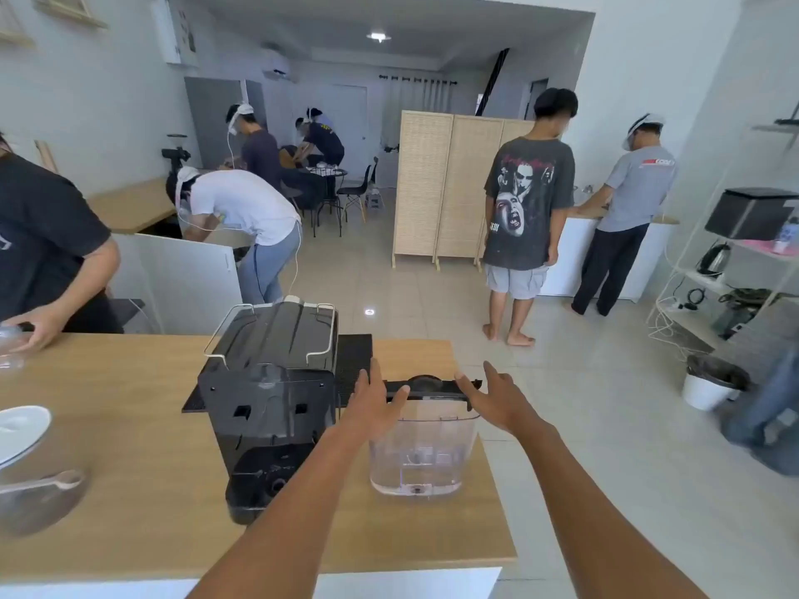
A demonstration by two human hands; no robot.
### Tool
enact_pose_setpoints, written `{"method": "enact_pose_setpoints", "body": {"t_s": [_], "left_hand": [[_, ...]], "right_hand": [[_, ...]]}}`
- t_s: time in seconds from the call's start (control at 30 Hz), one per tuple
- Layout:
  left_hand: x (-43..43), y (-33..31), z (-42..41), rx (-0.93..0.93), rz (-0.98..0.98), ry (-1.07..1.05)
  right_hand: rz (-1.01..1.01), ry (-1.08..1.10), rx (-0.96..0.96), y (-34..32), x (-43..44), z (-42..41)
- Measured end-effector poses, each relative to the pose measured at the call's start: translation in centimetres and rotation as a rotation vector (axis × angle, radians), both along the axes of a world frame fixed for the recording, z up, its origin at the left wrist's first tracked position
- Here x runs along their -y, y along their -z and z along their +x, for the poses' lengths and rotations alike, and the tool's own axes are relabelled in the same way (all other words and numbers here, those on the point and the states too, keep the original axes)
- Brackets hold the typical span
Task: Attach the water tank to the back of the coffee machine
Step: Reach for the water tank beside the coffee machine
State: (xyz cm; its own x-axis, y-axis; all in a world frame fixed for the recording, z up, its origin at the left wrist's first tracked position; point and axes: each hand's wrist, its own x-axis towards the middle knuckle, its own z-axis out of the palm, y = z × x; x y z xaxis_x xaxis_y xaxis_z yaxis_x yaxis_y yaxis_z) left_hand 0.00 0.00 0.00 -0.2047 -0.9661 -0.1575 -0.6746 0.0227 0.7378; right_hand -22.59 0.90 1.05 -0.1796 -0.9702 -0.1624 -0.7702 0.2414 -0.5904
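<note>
A black coffee machine point(268, 395) stands on the wooden counter point(129, 490) with its bare back facing me. Right of it stands a clear plastic water tank point(426, 451) with a black lid point(432, 386), upright near the counter's right edge. My left hand point(374, 404) is at the tank's upper left, fingers spread, close to or touching the lid. At the tank's upper right my right hand point(497, 399) hovers, fingers also spread. Neither hand grips the tank.
A black mat point(353, 356) lies under and behind the machine. A white plate point(19, 430) and a wooden spoon point(43, 482) lie at the counter's left. Another person's hand point(34, 326) holds a clear bottle at far left. Several people stand farther back.
</note>
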Motion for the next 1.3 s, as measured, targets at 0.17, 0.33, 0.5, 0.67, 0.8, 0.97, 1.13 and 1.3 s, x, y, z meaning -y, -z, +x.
{"method": "enact_pose_setpoints", "body": {"t_s": [0.17,0.33,0.5,0.67,0.8,0.97,1.13,1.3], "left_hand": [[0.5,0.8,-0.2,-0.111,0.066,-0.098],[0.9,1.3,-0.2,-0.201,0.125,-0.250],[1.2,2.5,0.3,-0.238,0.077,-0.244],[0.5,2.8,0.5,-0.332,-0.047,-0.268],[0.2,3.3,0.7,-0.357,-0.208,-0.315],[-0.3,2.9,0.8,-0.412,-0.198,-0.297],[-0.6,2.8,0.7,-0.416,-0.228,-0.345],[-0.9,2.7,0.1,-0.373,-0.277,-0.391]], "right_hand": [[0.019,-0.010,0.043,1.0,0.7,-0.6],[0.070,-0.037,0.112,2.1,1.0,-1.1],[0.013,-0.040,0.261,2.8,0.4,-1.2],[-0.093,-0.061,0.341,3.4,-0.3,-1.5],[-0.195,-0.049,0.360,3.6,-1.0,-1.6],[-0.292,-0.041,0.408,3.8,-1.5,-1.6],[-0.336,-0.051,0.440,3.9,-1.8,-1.4],[-0.319,-0.045,0.474,3.5,-1.7,-1.2]]}}
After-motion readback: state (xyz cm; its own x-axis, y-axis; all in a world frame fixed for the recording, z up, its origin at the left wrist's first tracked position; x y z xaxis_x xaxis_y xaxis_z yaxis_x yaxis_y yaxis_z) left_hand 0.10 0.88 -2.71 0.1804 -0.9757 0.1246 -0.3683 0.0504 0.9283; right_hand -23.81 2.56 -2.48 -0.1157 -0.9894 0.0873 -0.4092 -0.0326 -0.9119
